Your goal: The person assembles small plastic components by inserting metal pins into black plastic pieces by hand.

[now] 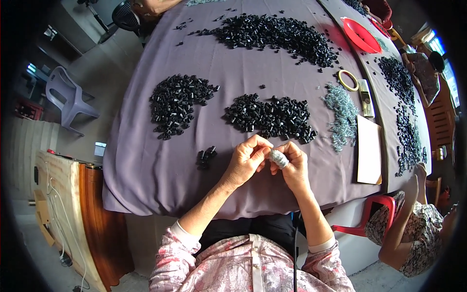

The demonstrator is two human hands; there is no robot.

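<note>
My left hand (249,156) and my right hand (294,168) meet above the near part of the cloth-covered table, fingertips pinched close together. Whatever lies between the fingers is too small or too hidden to name. Grey wrapping (279,158) covers the thumb of my right hand. Just beyond my hands lies a heap of small black cylindrical parts (267,116), with a second black heap (175,103) to its left. A few loose black parts (206,156) sit left of my left hand. To the right is a pile of small clear, pin-like pieces (340,117).
A larger black heap (277,36) spreads across the far side. On the right are a yellowish tape roll (348,80), a clear case (367,99), a white board (368,151) and a red basin (361,35). Other people sit around the table, one on a red chair (365,221).
</note>
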